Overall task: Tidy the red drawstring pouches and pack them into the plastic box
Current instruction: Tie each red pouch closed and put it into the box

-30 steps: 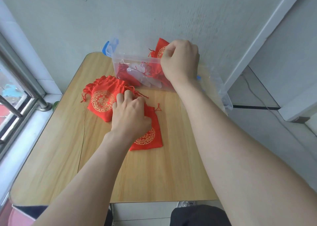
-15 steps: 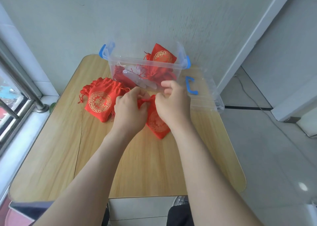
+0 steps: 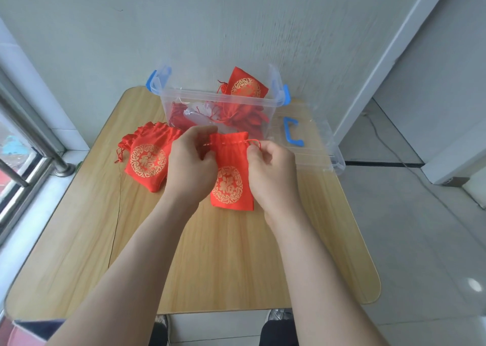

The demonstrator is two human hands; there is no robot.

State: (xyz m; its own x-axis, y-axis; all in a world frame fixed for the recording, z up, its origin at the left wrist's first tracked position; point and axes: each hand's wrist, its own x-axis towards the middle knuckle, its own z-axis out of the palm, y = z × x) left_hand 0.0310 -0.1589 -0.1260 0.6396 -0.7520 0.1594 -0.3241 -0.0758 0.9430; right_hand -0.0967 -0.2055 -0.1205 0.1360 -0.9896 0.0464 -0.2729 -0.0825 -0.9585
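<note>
A red drawstring pouch (image 3: 231, 180) with a gold emblem is held upright between my hands over the wooden table (image 3: 236, 253). My left hand (image 3: 190, 165) pinches its left top corner at the drawstring. My right hand (image 3: 272, 172) pinches the cord at its right top corner. A small pile of red pouches (image 3: 148, 159) lies on the table left of my left hand. The clear plastic box (image 3: 218, 101) with blue latches stands at the table's far edge, with several red pouches inside; one pouch (image 3: 246, 86) leans up against its back wall.
The box's clear lid (image 3: 310, 143) with a blue handle lies flat to the right of the box. A wall stands close behind the table. A window with a metal rail (image 3: 34, 140) is at the left. Floor drops away at the right.
My right hand came back from the box to the pouch. Both hands lifted the pouch and spread its top, so it now hangs straight between them.
</note>
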